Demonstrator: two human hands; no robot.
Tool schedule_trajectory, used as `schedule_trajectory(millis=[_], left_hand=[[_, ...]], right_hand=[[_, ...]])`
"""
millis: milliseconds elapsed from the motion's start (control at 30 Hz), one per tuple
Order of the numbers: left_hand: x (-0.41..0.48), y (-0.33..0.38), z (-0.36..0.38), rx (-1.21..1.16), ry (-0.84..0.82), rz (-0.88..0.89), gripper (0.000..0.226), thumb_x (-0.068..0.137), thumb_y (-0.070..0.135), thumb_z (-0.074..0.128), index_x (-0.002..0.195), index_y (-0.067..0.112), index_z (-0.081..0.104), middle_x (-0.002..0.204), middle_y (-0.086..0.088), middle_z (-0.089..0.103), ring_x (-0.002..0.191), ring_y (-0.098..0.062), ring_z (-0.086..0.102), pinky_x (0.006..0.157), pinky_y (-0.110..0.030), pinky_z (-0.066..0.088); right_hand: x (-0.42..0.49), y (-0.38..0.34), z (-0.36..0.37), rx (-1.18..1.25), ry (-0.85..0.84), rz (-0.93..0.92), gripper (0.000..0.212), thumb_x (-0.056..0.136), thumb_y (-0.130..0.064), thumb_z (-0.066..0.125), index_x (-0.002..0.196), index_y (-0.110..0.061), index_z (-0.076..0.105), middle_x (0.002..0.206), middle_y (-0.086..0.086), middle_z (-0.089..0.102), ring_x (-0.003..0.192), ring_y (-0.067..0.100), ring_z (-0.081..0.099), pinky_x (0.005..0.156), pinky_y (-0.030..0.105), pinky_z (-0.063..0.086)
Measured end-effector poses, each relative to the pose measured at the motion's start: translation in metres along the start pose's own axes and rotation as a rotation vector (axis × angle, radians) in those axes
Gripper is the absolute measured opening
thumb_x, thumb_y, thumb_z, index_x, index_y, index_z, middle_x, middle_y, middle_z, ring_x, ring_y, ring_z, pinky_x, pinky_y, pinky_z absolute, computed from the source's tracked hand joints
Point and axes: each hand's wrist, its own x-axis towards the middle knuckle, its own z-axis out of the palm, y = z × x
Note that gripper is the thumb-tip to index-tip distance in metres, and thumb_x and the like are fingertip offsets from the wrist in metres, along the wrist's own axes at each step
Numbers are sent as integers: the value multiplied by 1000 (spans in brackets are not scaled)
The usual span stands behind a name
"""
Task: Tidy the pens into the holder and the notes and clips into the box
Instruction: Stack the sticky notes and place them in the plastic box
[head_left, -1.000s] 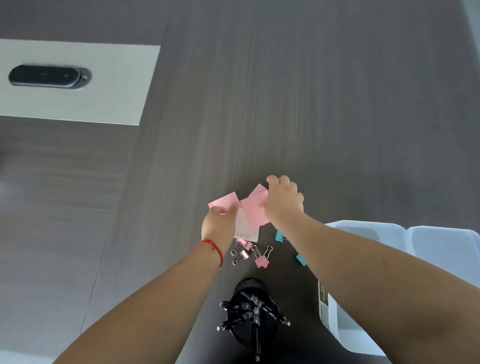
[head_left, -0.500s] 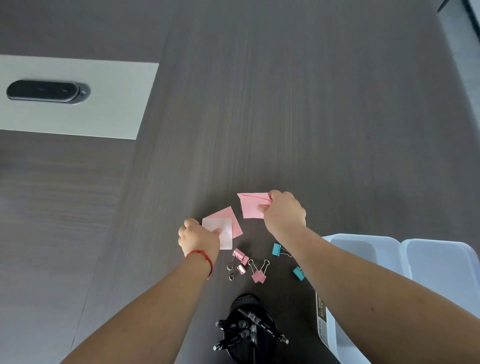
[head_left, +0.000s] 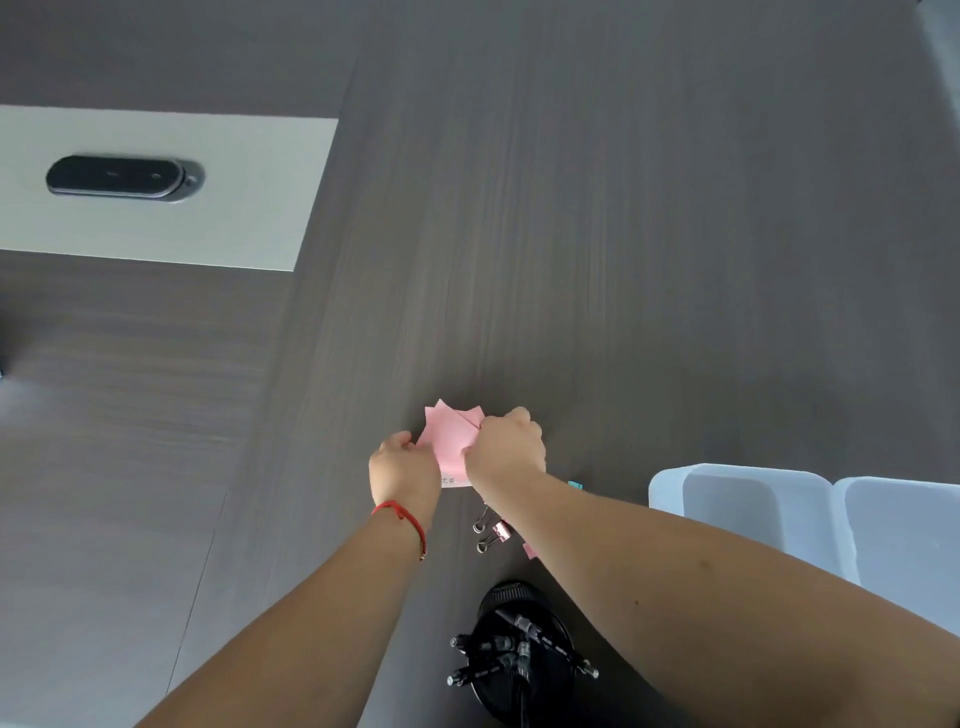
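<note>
On the dark counter (head_left: 623, 234), my left hand (head_left: 404, 475) and right hand (head_left: 506, 449) both pinch the pink notes (head_left: 451, 434) together. Pens (head_left: 519, 654) already stand in the holder (head_left: 524, 691). Clips (head_left: 491, 530) lie loose below; the box (head_left: 670, 488), at right, looks empty.

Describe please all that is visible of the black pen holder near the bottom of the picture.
The pen holder is a round black cup, seemingly mesh, seen almost from above. It stands upright on the dark wood-grain table, between the two forearms and left of the translucent box. Several black pens with silver parts already stand in it, leaning outward. Neither hand touches it.
</note>
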Motion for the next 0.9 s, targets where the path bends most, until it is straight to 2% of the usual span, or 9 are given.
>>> schedule_trajectory(millis=[100, 200, 267, 367, 467, 533, 667, 767, 900], left_hand=[[-3, 0, 5, -6, -73, 49, 23, 76, 5, 49, 56, 12, 39, 56, -2, 37, 57, -25, 29, 49, -25, 24], [-7, 4, 4, -63, -87, 28, 26, 79, 6, 57, 60, 22, 51, 65, 1, 53, 57, -22, 46, 52, -21, 38], [-9, 2, 2, -65, -113, 13, 9, 81, 10, 59, 85, 13, 66, 81, -9, 62, 63, -18, 50, 59, -21, 40], [-15, 2, -5, -73, -166, -32, 31, 84, 15, 55, 113, 5, 62, 99, -16, 68, 66, -18, 53, 58, -22, 38], [-26, 7, -13, -162, -214, -26, 33, 85, 20, 55, 113, 5, 62, 96, -17, 70, 76, -29, 64, 60, -21, 39], [-37, 15, -17, -210, -255, 6, 30, 87, 19, 57, 114, 5, 62, 85, -8, 67, 71, -21, 64, 66, -22, 46], [-77, 54, -14, -372, -512, 76, 16, 91, 8, 55, 104, 3, 63, 77, 2, 61, 69, -12, 59, 82, -31, 53], [-125, 91, 5, -271, -743, 215, 13, 93, 9, 52, 89, 15, 62, 81, 3, 62, 77, -10, 62, 89, -30, 53], [-175, 103, 54, -21, -846, 487, 19, 87, 16, 62, 106, 14, 65, 95, 5, 66, 85, -12, 62, 80, -16, 53]], right_hand=[[-3, -12, 5, 67, -10, 28, 35, 85, -17, 57, 120, -13, 54, 122, 10, 48, 109, 29, 54, 87, 35, 46], [-4, -20, 10, 446, -12, 183, 33, 81, -30, 58, 111, -17, 53, 109, 3, 62, 96, 28, 63, 88, 37, 50], [-8, -20, 8, 680, -40, 254, 38, 77, -24, 63, 111, -15, 49, 105, 5, 65, 92, 28, 65, 86, 42, 54], [-20, -11, -8, 891, -66, 224, 42, 79, -3, 61, 118, -13, 46, 109, 6, 62, 99, 32, 63, 75, 36, 56], [-38, 5, -43, 1128, -62, 154, 29, 80, -7, 64, 105, -23, 65, 96, -2, 70, 86, 24, 67, 73, 32, 58], [-56, 27, -77, 1268, -42, 113, 20, 82, -12, 65, 95, -26, 69, 87, -6, 73, 76, 20, 68, 69, 28, 56], [-91, 101, -137, 1418, 134, 46, 30, 87, -9, 62, 115, -22, 60, 102, 1, 72, 86, 18, 70, 65, 30, 57], [-119, 162, -151, 1578, 209, -7, 29, 91, -3, 56, 118, -15, 58, 103, 4, 73, 86, 20, 71, 68, 33, 55], [-149, 219, -132, 1690, 293, 72, 31, 91, 0, 53, 120, -9, 56, 107, 10, 69, 89, 25, 68, 69, 33, 52]])
